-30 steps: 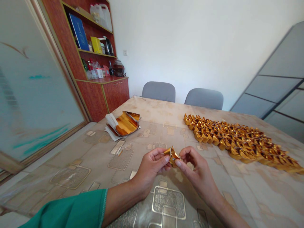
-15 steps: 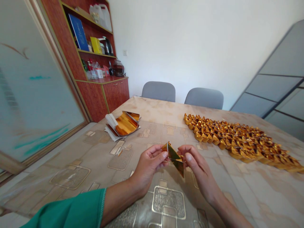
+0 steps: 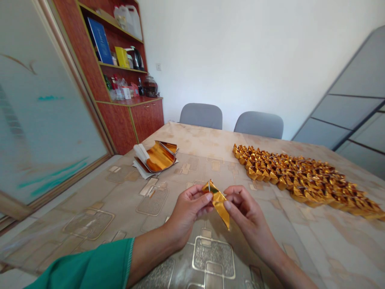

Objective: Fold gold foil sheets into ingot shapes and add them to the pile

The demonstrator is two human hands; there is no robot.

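Observation:
A partly folded piece of gold foil paper (image 3: 221, 208) is held above the table between both hands, its pointed end hanging down. My left hand (image 3: 189, 208) pinches the upper left part, thumb in front and fingers behind. On the other side, my right hand (image 3: 245, 208) has its thumb and bent fingers closed at the paper's right edge. To the left lies a stack of gold foil sheets (image 3: 161, 156) with white backing, loosely curled. Rows of folded gold paper ingots (image 3: 288, 172) stand close together on the right.
A patterned plastic cloth covers the table (image 3: 99, 196). Two grey chairs (image 3: 201, 115) stand at its far side. Back left is a wooden cabinet (image 3: 129, 112) with bottles, a kettle and boxes; a frosted glass door (image 3: 45, 104) is at far left.
The gold paper's right part has been turned and flattened, showing a bright broad face where a dark fold was. My right thumb has moved left and down onto it.

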